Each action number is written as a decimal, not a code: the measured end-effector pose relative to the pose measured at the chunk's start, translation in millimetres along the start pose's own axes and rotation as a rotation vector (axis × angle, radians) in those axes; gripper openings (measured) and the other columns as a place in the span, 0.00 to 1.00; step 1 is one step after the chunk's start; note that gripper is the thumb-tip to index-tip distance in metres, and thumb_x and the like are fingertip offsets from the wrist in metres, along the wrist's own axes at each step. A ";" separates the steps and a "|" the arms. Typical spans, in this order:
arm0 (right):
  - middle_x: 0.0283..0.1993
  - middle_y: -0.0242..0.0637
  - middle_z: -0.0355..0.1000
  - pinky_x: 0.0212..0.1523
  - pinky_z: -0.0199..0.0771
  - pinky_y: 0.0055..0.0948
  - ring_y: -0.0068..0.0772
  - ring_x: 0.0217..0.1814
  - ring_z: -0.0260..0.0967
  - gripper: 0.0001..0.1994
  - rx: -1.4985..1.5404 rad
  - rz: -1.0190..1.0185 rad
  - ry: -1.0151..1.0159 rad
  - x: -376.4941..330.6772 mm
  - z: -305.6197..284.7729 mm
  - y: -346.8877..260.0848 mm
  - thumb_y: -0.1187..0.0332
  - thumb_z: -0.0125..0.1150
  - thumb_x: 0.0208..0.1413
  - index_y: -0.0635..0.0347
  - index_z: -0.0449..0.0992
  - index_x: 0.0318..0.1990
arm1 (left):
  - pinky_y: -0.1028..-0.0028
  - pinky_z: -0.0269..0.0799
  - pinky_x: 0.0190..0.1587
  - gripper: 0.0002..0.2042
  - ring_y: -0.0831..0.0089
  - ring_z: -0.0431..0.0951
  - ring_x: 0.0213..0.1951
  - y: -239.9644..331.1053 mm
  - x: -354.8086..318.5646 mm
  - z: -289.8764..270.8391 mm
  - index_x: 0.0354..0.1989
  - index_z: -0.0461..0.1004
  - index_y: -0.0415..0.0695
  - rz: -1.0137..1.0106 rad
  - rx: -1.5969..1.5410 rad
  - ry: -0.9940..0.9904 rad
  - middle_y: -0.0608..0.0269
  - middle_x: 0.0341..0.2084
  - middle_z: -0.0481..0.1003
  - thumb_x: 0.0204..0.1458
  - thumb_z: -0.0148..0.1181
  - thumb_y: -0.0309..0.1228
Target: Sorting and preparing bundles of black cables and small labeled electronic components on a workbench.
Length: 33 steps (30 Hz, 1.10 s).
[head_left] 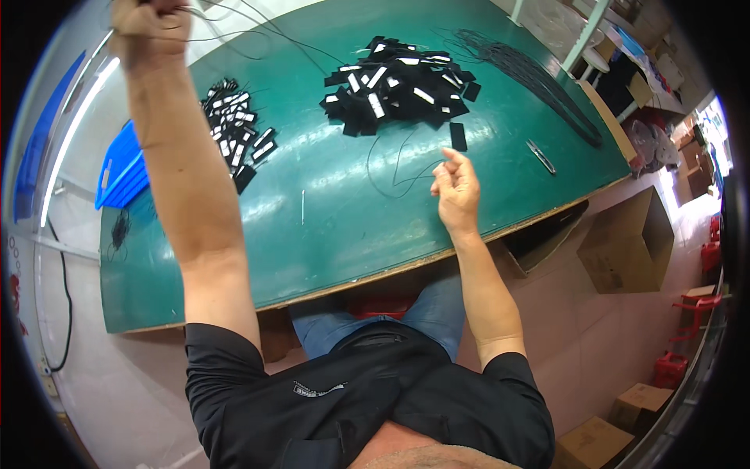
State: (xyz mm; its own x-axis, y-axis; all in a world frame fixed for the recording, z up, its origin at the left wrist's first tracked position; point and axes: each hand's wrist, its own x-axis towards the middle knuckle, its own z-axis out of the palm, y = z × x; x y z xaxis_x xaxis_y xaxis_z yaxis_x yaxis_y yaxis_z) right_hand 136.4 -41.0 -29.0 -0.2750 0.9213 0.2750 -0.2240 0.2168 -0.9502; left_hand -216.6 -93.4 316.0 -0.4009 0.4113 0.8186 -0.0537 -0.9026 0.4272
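Observation:
My left hand (156, 30) is raised at the far left, partly cut off and a little blurred. Its fingers are closed on thin black cords (269, 30), which trail right toward the large pile. Over the table's near middle, my right hand (458, 194) pinches the end of a thin black cord (395, 183) between thumb and fingers; the cord curls in a loop to the left. Just beyond those fingertips lies a single flat black piece (458, 137). Farther back is a big heap of black pieces (391, 90) with white labels.
A smaller pile of labelled black pieces (231, 117) lies left, partly behind my left forearm, near a blue bin (123, 168). On the right are a long bundle of black cords (539, 78) and small thread snips (541, 157). A cardboard box (629, 242) stands beyond the green table's (336, 234) right edge.

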 end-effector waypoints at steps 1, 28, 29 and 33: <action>0.36 0.31 0.69 0.28 0.71 0.18 0.17 0.28 0.65 0.16 0.005 -0.023 0.029 -0.5 -1.8 -2.8 0.77 0.55 0.64 0.65 0.69 0.59 | 0.83 0.57 0.19 0.11 0.85 0.62 0.19 24.6 -8.5 10.5 0.47 0.69 0.46 0.043 0.090 0.129 0.74 0.21 0.66 0.67 0.53 0.40; 0.39 0.33 0.71 0.31 0.68 0.18 0.17 0.31 0.64 0.12 -0.315 -0.256 -0.089 -46.7 11.7 -46.0 0.77 0.54 0.67 0.67 0.75 0.54 | 0.60 0.74 0.43 0.11 0.58 0.80 0.38 238.8 -394.4 -410.6 0.45 0.78 0.46 -0.884 2.144 0.079 0.54 0.35 0.80 0.60 0.59 0.39; 0.39 0.32 0.71 0.30 0.68 0.18 0.17 0.31 0.64 0.12 -0.376 -0.243 -0.067 -48.7 6.5 -41.9 0.76 0.54 0.67 0.67 0.75 0.55 | 0.60 0.74 0.46 0.11 0.56 0.79 0.42 236.1 -395.9 -399.2 0.46 0.78 0.47 -0.852 2.161 0.066 0.54 0.39 0.79 0.60 0.59 0.38; 0.39 0.30 0.72 0.30 0.67 0.17 0.15 0.30 0.63 0.11 -0.565 -0.194 -0.048 -51.6 -13.1 -28.4 0.75 0.55 0.66 0.66 0.76 0.54 | 0.59 0.73 0.53 0.13 0.53 0.75 0.53 251.3 -390.0 -368.7 0.49 0.77 0.48 -0.823 2.171 -0.041 0.53 0.51 0.77 0.59 0.60 0.37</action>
State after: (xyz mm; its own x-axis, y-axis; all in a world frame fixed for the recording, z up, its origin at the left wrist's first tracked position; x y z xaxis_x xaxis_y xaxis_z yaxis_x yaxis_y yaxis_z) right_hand 169.2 -90.4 -18.1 -0.3238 0.8349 0.4451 0.2535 0.5298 -0.8093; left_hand -410.9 -527.5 -37.5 -0.7987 0.5134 0.3139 0.5782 0.7992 0.1643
